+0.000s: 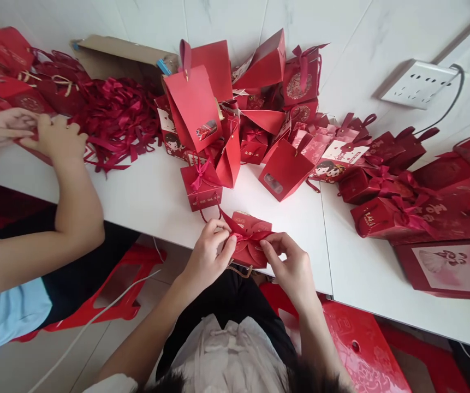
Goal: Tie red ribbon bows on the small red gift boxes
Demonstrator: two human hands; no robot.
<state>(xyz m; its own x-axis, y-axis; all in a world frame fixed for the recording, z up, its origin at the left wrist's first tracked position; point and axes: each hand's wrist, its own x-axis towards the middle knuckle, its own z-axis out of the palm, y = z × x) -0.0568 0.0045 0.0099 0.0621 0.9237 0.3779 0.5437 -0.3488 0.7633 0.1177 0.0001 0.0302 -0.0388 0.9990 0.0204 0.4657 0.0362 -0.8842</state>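
Observation:
A small red gift box (pixel 251 255) with a twisted cord handle sits at the table's front edge, right before me. Across its top lies a dark red ribbon (pixel 248 237), gathered into a bow at the middle. My left hand (pixel 215 244) pinches the ribbon's left side between thumb and fingers. On the other side, my right hand (pixel 287 261) is closed on the ribbon's right loop, thumb against fingertips. Just beyond stands another red box (pixel 202 197) with a ribbon bow on top.
Many red gift boxes (pixel 286 169) crowd the white table (pixel 156 204), with more at the right (pixel 406 218). A ribbon heap (pixel 115 117) lies by a cardboard box (pixel 124 57). At left, a co-worker's hands (pixel 50 136) handle something red. A power strip (pixel 418 84) hangs on the wall.

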